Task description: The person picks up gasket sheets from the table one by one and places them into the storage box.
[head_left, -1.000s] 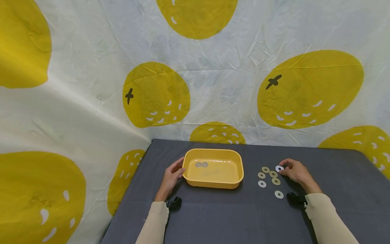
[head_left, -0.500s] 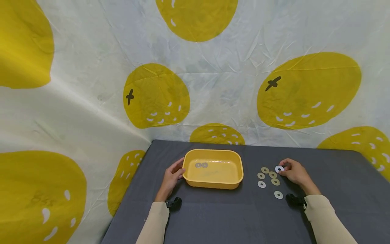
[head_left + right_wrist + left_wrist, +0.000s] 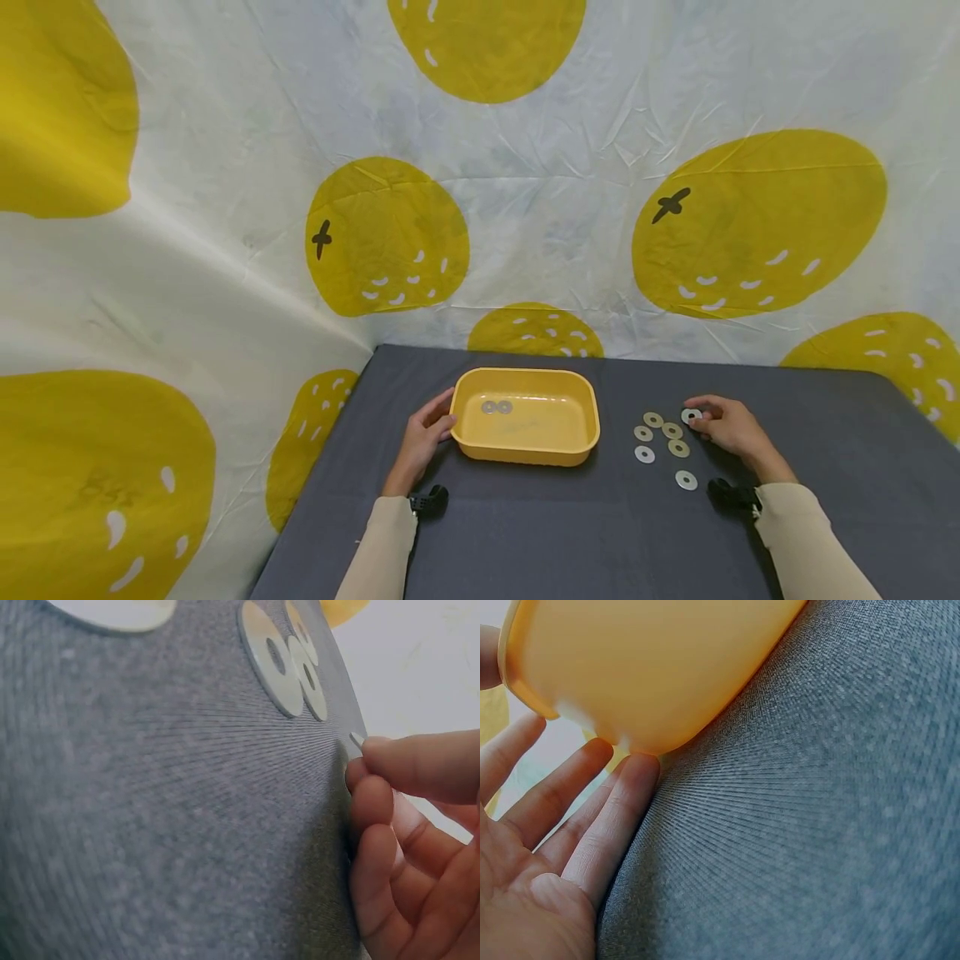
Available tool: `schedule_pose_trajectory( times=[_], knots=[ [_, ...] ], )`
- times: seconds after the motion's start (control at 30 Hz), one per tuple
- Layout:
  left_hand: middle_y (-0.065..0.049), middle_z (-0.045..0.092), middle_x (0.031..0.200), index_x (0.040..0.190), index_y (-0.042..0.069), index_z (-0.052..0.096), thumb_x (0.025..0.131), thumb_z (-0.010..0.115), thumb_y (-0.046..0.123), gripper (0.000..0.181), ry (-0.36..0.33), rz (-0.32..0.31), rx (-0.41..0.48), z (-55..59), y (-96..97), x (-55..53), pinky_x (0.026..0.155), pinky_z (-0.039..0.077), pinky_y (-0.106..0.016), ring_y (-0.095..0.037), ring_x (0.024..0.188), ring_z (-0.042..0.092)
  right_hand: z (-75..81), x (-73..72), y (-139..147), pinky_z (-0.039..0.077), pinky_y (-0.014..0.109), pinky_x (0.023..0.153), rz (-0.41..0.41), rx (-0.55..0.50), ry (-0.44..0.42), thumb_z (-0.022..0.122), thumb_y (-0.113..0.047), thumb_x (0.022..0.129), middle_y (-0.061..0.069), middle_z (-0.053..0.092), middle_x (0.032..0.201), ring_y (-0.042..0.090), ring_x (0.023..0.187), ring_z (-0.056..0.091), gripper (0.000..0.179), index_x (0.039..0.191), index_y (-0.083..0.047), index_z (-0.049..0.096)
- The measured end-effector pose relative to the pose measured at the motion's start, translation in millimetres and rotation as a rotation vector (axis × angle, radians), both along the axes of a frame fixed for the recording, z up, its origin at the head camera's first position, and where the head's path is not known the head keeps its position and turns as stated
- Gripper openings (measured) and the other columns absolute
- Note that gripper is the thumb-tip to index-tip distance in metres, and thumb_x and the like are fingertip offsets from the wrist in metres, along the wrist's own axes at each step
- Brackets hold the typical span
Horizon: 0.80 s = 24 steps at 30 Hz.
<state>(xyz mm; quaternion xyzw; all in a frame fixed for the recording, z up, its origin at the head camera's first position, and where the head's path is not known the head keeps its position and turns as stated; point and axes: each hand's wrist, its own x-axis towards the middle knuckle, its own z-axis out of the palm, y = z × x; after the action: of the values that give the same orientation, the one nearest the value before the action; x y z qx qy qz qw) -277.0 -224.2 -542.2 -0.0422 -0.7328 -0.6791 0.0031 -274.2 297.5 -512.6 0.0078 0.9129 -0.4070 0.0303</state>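
Note:
A yellow rectangular tray (image 3: 585, 417) sits on the table with two metal washers (image 3: 489, 407) lying inside, near its left end. At that end is my left hand (image 3: 422, 435), its thumb at the rim and its rather straight fingertips (image 3: 641, 769) touching the outer wall. To the tray's right, my right hand (image 3: 731, 427) pinches a silvery flat washer (image 3: 687, 414) between thumb and forefinger. The right wrist view shows only a sliver of that washer at the thumb tip; the other fingers are curled beneath, close to the cloth.
Several loose washers, some brassy (image 3: 678, 448) and some silvery (image 3: 686, 480), lie left of and nearer than my right hand. Dark grey cloth (image 3: 555, 533) covers the table. Behind and to the left hangs a white sheet (image 3: 540, 225) with yellow fruit prints.
My right hand has shifted slightly right and nearer with the pinched washer, which looks less bright now. The left hand, the tray and the loose washers have stayed in place.

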Motion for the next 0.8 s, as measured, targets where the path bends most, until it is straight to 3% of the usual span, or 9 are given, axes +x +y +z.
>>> schedule_pose_trajectory(
  times=[0.37,0.8],
  knots=[
    [-0.012,0.066,0.137,0.146,0.029,0.058,0.099,0.068,0.020,0.049,0.000,0.004,0.004,-0.7,0.8,-0.5,0.089,0.061,-0.032,-0.024,0.118,0.068,8.2,2.1,-6,0.054,0.027,0.059,-0.011,-0.099,0.012,0.067,-0.004,0.096,0.007,0.067,0.082,0.014,0.068,0.065,0.043,0.134,0.011,0.054],
    [-0.011,0.065,0.139,0.146,0.030,0.058,0.098,0.070,0.025,0.050,-0.001,0.002,0.003,0.2,-0.1,-0.8,0.090,0.061,-0.033,-0.023,0.118,0.069,24.6,-0.7,-24,0.053,0.028,0.059,0.014,-0.101,0.064,0.072,-0.009,0.094,0.006,0.067,0.084,0.013,0.066,0.061,0.049,0.137,0.006,0.053]
  ],
)
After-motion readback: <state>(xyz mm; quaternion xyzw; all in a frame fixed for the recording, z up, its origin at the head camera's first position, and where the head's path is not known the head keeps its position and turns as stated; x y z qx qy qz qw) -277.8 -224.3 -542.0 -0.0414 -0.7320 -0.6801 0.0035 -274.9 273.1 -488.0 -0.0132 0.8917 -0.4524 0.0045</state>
